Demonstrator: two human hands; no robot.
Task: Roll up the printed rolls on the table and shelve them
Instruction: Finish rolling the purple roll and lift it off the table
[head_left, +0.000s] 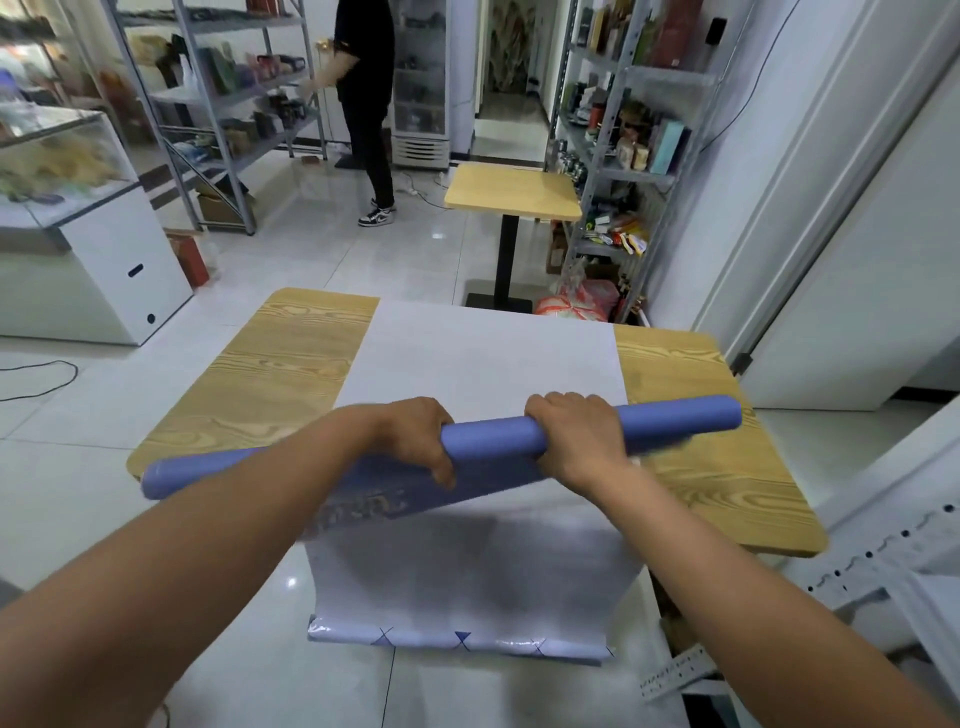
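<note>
Forearms are reaching over the desk (270, 374); left hand (415, 441) and right hand (576, 447) are both curling round the roll (493, 436) above a white sheet (483, 358). Rolling is seemingly finishing; next move is needing tight, even turns before shelving

I read the blue roll (493, 439) as smooth and matt, like coated paper. The white sheet (483, 358) beneath it looks like plain matt paper where it lies on the table, yet its curled lower edge (457, 644) shines glossy, almost film-like. The table (270, 374) has a pale wood-grain top with bold figure and a low sheen. The floor tiles (363, 249) are polished and mirror the light. The shelving rack (598, 156) looks like grey perforated metal.
</note>
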